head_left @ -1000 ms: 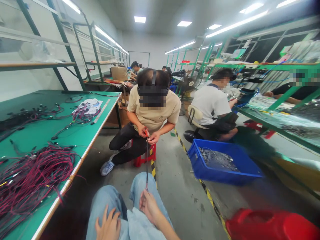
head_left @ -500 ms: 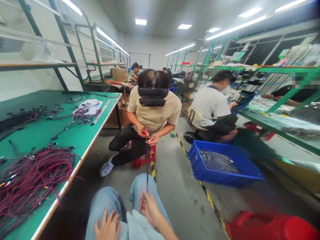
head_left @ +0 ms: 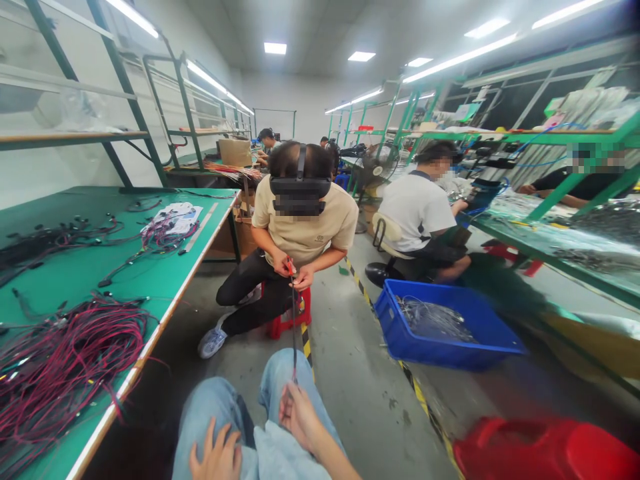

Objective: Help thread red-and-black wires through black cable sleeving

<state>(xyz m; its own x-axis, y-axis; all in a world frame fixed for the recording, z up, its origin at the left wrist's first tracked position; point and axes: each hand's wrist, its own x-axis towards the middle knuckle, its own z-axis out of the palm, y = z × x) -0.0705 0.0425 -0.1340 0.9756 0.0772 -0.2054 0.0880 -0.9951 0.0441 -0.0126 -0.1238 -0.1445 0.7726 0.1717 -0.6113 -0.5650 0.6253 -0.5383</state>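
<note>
My right hand [head_left: 299, 412] pinches the near end of a dark cable [head_left: 295, 333] just above my right knee. The cable runs taut and away from me to a person [head_left: 305, 230] seated opposite. That person's hands hold its far end, one of them also gripping a small red-handled tool [head_left: 290, 267] whose kind I cannot make out. My left hand [head_left: 217, 450] lies flat on my left thigh, fingers spread, with nothing in it.
On the left stands a green-topped table [head_left: 150, 267] bearing a heap of red and black wires [head_left: 75, 360]. A blue bin [head_left: 445, 353] with clear cables sits on the floor to the right. Near it lies a blurred red object [head_left: 545, 450]. Another person [head_left: 420, 207] sits beyond.
My view has shifted slightly, moving the surroundings a little to the left. Both my hands keep their places, and the cable stays stretched between my right hand and the other person.
</note>
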